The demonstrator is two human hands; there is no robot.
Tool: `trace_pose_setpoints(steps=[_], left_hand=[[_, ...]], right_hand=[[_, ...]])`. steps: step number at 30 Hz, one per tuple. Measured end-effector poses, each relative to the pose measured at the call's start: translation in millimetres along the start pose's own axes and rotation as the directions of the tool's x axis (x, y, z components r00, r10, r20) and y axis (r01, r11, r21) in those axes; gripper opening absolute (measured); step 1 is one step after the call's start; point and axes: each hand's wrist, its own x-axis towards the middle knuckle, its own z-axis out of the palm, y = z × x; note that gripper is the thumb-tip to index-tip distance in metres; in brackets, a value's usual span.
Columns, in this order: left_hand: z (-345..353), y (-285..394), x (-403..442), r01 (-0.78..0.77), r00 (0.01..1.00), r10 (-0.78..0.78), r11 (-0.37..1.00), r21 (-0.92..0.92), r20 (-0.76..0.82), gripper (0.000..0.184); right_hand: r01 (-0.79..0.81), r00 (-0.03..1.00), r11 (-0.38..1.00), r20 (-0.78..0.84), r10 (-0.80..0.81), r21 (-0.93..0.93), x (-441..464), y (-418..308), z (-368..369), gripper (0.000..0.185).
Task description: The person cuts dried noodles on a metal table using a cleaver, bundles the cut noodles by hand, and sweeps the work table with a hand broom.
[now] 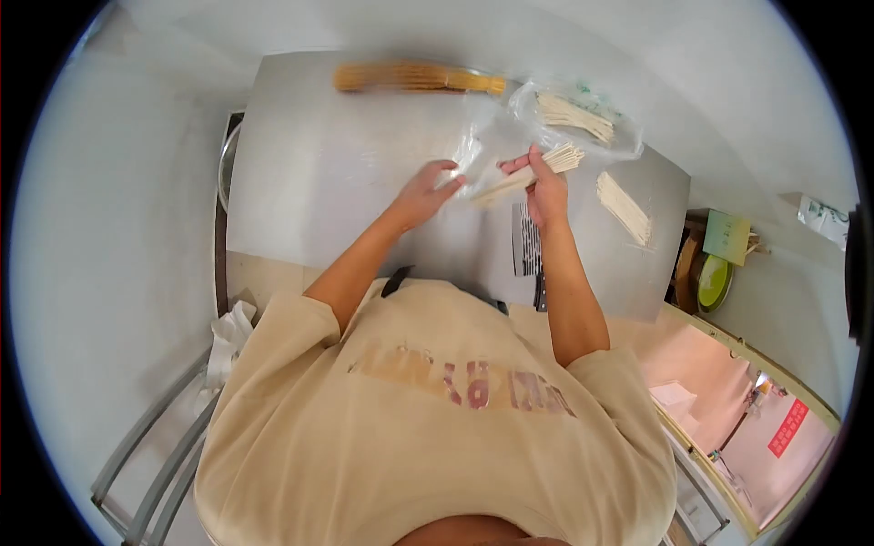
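Note:
My left hand (428, 194) pinches the edge of a clear plastic bag (469, 155) above the metal table (300, 173). In my right hand (546, 187) is a bundle of thin pale sticks (563, 158), slanting down to the left with its lower end at the bag, close to my left fingers. Whether that end is inside the bag is blurred. A second bundle (624, 209) lies on the table to the right. Behind my right hand, another clear bag (624, 136) holds more pale sticks (575, 116).
A cleaver (526, 241) with a black handle lies beside my right forearm. Long yellow-brown sticks (414, 77) lie along the table's far edge. At the right, a shelf holds a green bowl (715, 282) and a green box (727, 237). A metal rack (150, 446) stands at lower left.

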Motion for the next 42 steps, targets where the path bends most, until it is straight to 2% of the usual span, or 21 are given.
trace_pose_setpoints(steps=[2, 3, 4, 5, 7, 10, 14, 16, 19, 26, 28, 29, 31, 32, 34, 35, 36, 37, 39, 41, 42], left_hand=[[9, 9, 10, 0.150, 0.929, -0.137, 0.989, -0.011, 0.343, 0.056], [13, 8, 11, 0.158, 0.924, -0.146, 0.987, -0.004, 0.354, 0.056], [17, 7, 9, 0.365, 0.797, -0.140, 0.887, -0.284, 0.587, 0.055], [20, 9, 10, 0.586, 0.641, -0.039, 0.669, -0.457, 0.766, 0.054], [25, 17, 4, 0.608, 0.617, -0.023, 0.648, -0.459, 0.786, 0.049], [36, 13, -1, 0.596, 0.696, -0.130, 0.653, -0.467, 0.706, 0.046], [40, 13, -3, 0.600, 0.699, -0.193, 0.682, -0.417, 0.689, 0.049], [36, 18, -6, 0.669, 0.648, -0.091, 0.543, -0.508, 0.756, 0.051], [32, 20, -9, 0.710, 0.586, 0.014, 0.472, -0.522, 0.810, 0.053], [37, 20, -7, 0.633, 0.573, 0.042, 0.612, -0.475, 0.819, 0.048], [39, 19, -3, 0.593, 0.539, -0.132, 0.761, -0.263, 0.832, 0.041], [41, 18, -2, 0.591, 0.540, -0.129, 0.762, -0.266, 0.832, 0.041], [47, 16, 1, 0.527, 0.545, -0.239, 0.843, -0.107, 0.803, 0.045], [49, 4, 6, 0.527, 0.549, -0.236, 0.842, -0.112, 0.802, 0.045], [52, -10, 9, 0.848, 0.405, 0.200, 0.281, -0.448, 0.892, 0.059], [59, -17, 8, 0.851, 0.405, 0.199, 0.275, -0.447, 0.892, 0.059], [65, 2, 2, 0.780, 0.621, -0.053, 0.133, -0.611, 0.782, 0.063], [68, 13, 0, 0.642, 0.733, -0.329, 0.044, -0.766, 0.596, 0.068], [83, -17, 12, 0.537, 0.769, -0.390, -0.034, -0.843, 0.506, 0.066], [96, -17, 24, 0.403, 0.806, -0.381, -0.209, -0.891, 0.453, 0.063], [97, -12, 30, 0.409, 0.803, -0.381, -0.208, -0.888, 0.459, 0.063]], right_hand=[[-0.267, 0.940, 0.915, 0.293, 0.177, 0.303, 2, -4, -1, 0.034], [-0.270, 0.942, 0.911, 0.283, 0.182, 0.312, 5, 0, -1, 0.034], [-0.366, 0.910, 0.817, 0.353, 0.216, 0.446, 6, 6, 3, 0.034], [-0.444, 0.878, 0.698, 0.426, 0.216, 0.562, 6, 9, 6, 0.034], [-0.402, 0.898, 0.673, 0.410, 0.157, 0.622, 3, 3, 16, 0.036], [-0.339, 0.904, 0.658, 0.426, 0.031, 0.672, -10, -3, 18, 0.097], [-0.366, 0.898, 0.528, 0.440, -0.017, 0.766, -14, 7, 6, 0.097], [-0.393, 0.900, 0.459, 0.436, 0.014, 0.797, -17, 9, 3, 0.098], [-0.385, 0.895, 0.487, 0.446, -0.009, 0.784, -22, 9, 0, 0.099], [-0.394, 0.888, 0.465, 0.458, -0.030, 0.793, -25, 8, -6, 0.097], [-0.511, 0.859, 0.368, 0.478, 0.183, 0.777, -25, 11, -5, 0.084], [-0.511, 0.859, 0.371, 0.478, 0.183, 0.775, -25, 19, -8, 0.084], [-0.564, 0.802, 0.641, 0.532, 0.273, 0.521, -28, 22, -4, 0.059], [-0.585, 0.810, 0.557, 0.457, 0.368, 0.589, -27, 22, -4, 0.034], [-0.505, 0.862, 0.554, 0.416, 0.289, 0.662, -17, 23, -11, 0.034], [-0.414, 0.909, 0.543, 0.363, 0.204, 0.731, -13, 24, -14, 0.037], [-0.342, 0.940, 0.575, 0.258, 0.225, 0.743, -13, 14, -11, 0.040], [-0.341, 0.940, 0.576, 0.255, 0.227, 0.743, -12, 15, -10, 0.040], [-0.263, 0.957, 0.585, 0.129, 0.261, 0.767, -8, 19, -8, 0.040], [-0.284, 0.944, 0.560, 0.126, 0.304, 0.778, -5, 28, -3, 0.041], [-0.306, 0.930, 0.536, 0.127, 0.343, 0.787, -3, 30, -5, 0.042]])
